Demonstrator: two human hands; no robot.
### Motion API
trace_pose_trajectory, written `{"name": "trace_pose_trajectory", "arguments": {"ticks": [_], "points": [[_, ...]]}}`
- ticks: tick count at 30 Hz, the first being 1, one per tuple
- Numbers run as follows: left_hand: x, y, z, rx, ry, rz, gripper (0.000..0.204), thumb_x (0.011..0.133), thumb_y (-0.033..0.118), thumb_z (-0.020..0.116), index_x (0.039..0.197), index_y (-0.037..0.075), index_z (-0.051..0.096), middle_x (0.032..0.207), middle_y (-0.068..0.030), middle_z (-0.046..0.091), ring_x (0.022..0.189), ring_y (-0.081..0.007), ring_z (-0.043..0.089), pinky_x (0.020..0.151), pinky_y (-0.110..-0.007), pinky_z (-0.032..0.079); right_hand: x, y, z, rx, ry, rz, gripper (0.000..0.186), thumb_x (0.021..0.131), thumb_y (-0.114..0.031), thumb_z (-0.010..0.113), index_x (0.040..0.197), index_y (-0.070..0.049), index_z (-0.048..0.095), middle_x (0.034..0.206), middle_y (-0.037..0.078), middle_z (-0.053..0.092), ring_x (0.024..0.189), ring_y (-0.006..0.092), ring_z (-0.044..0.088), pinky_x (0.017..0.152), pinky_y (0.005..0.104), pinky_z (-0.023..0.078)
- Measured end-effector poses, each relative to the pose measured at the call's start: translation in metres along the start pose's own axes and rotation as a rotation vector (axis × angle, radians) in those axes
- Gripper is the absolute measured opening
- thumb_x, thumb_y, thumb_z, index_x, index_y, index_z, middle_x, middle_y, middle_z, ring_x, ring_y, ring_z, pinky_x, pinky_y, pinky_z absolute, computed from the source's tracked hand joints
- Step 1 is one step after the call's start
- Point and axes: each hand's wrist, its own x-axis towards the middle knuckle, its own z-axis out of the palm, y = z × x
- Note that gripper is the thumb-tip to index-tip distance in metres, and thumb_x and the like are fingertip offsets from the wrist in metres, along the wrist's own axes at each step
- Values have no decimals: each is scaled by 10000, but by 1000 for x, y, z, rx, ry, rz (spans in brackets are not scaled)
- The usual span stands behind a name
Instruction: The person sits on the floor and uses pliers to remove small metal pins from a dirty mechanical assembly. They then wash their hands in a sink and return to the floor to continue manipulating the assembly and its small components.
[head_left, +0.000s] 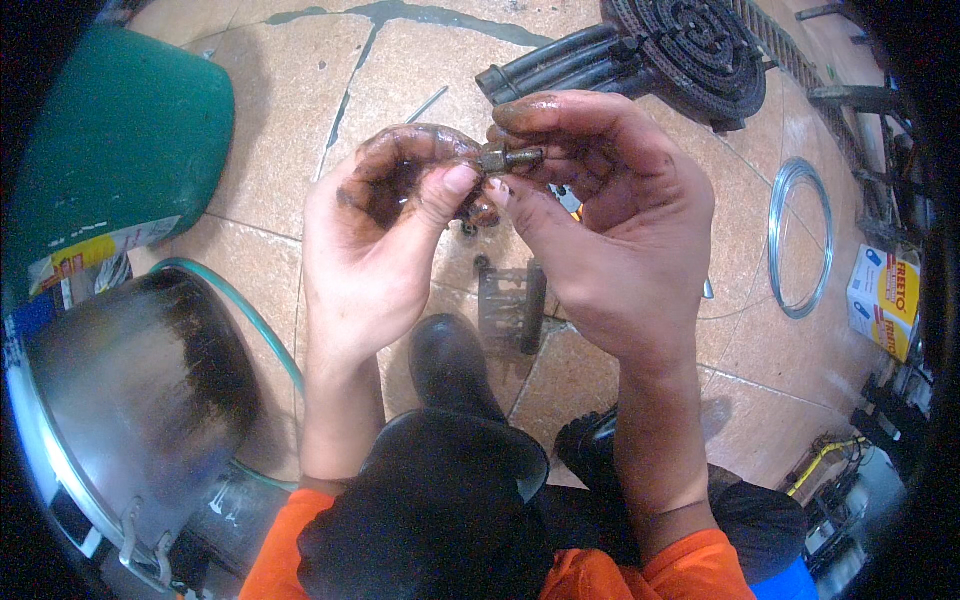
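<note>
The small metal fitting (pixel 508 158) sat between my hands, above the tiled floor (pixel 745 250); the dark, wet-looking grime on my fingers could have let it slip and drop. It looked dull, brownish and dirty, with a thicker body and a narrow stem pointing right. My left hand (pixel 375 240) pinched its left end; my right hand (pixel 630 240) curled around the stem, how firmly I couldn't tell. Beyond lay a black burner (pixel 690 65).

Metal fitting (pixel 512 157) partly behind fingers (pixel 442 141)
</note>
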Motion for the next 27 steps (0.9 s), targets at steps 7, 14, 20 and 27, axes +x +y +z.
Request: {"name": "trace_pose_trajectory", "arguments": {"ticks": [7,14,20,27], "points": [[1,-1,-4,14,28,-25,148,849,34,678,963,-36,615,904,-71,646,830,-131,614,761,-260,511,0,-2,0,-36,-22,-8,366,739,160,654,1074,43,563,1068,123,616,964,156,623,851,268,528],[1,-9,-7,44,61,35,156,837,52,699,956,-35,647,897,-75,678,834,-127,628,773,-259,512,-2,-3,1,-57,-11,53,341,754,147,653,1066,39,569,1031,117,632,930,148,634,827,266,537],[-2,-3,-6,-102,19,33,206,908,129,626,988,-60,642,896,-111,682,784,-154,652,733,-280,534,-4,2,-1,340,7,225,336,753,101,695,1053,27,562,1008,116,643,905,165,653,820,279,546],[-3,-3,-4,-136,19,11,217,920,134,610,1010,-63,629,888,-107,674,776,-158,650,725,-277,536,-4,5,-1,401,18,236,355,762,100,685,1080,32,540,1009,125,642,928,182,652,837,290,544]]}}
